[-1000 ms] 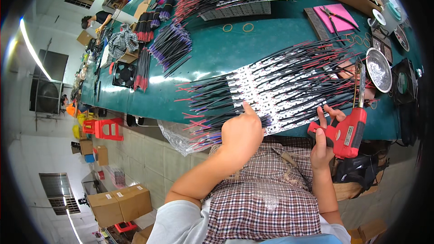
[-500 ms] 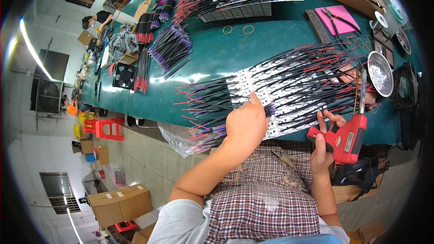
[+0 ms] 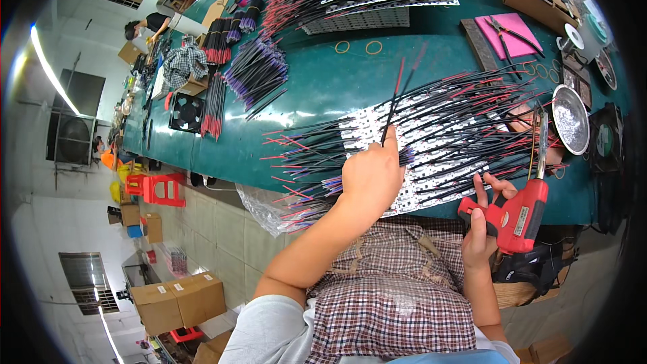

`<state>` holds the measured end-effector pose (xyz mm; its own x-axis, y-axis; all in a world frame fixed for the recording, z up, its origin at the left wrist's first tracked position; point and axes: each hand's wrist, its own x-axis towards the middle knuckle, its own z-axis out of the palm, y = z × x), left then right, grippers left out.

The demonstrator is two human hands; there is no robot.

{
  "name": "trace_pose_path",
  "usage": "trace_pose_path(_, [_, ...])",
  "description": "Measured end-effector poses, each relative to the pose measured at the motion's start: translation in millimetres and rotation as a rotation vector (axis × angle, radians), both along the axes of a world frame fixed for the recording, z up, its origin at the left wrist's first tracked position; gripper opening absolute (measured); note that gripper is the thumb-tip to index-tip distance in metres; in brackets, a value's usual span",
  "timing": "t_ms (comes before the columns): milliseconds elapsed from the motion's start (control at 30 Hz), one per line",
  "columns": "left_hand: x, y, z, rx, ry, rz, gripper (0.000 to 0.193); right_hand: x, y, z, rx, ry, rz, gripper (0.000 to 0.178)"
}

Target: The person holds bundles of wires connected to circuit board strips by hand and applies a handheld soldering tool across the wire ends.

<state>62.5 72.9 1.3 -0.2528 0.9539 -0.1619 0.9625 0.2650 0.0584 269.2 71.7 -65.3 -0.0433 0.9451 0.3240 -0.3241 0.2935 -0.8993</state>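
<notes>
My left hand (image 3: 373, 174) is closed over the white circuit boards (image 3: 421, 192), its index finger stretched out over them. A black wire (image 3: 390, 116) with a red end stands up from its fingers. Purple wire ends show beside the palm; how many wires it holds is hidden. Rows of black wires (image 3: 465, 131) with red ends lie across the boards and stick out past both sides. At the table's front edge, my right hand (image 3: 480, 226) grips a red and black soldering gun (image 3: 517, 219), its metal barrel pointing up, away from me.
Wire bundles (image 3: 256, 74) lie at the back left, near a black fan (image 3: 186, 113). More wired boards (image 3: 364, 19) are stacked at the back. Pliers (image 3: 505, 37) rest on a pink pad (image 3: 522, 39). A metal dish (image 3: 570, 120) and a solder spool (image 3: 573, 32) stand right.
A wire now stands up from my left fingers, which were pointing down at the board before. My left hand has shifted slightly; the soldering gun is a little lower.
</notes>
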Motion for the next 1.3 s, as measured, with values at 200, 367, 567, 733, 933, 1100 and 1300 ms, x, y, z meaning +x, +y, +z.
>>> trace_pose_path(200, [-12,0,9,-0.064,-0.076,0.161,0.071,1,0,0,-0.029,0.015,0.009,0.05])
trace_pose_path(367, [-32,-21,13,-0.119,-0.204,0.203,0.07,2,2,2,-0.034,0.024,0.024,0.05])
trace_pose_path(567, [-18,-27,60,0.045,-0.243,0.245,0.058,3,3,0,-0.026,0.009,0.026,0.051])
trace_pose_path(733, [21,-24,54,0.24,-0.228,-0.125,0.05,4,2,2,-0.047,0.011,0.031,0.052])
trace_pose_path(933, [-2,25,-13,0.08,-0.001,0.043,0.051,4,1,1,-0.058,0.026,0.033,0.051])
trace_pose_path(1100, [-6,24,-11,0.098,-0.044,0.082,0.061,4,2,3,-0.058,0.027,0.028,0.05])
trace_pose_path(1300, [-12,23,-6,0.053,-0.112,0.197,0.071,5,3,2,-0.056,0.021,0.038,0.05])
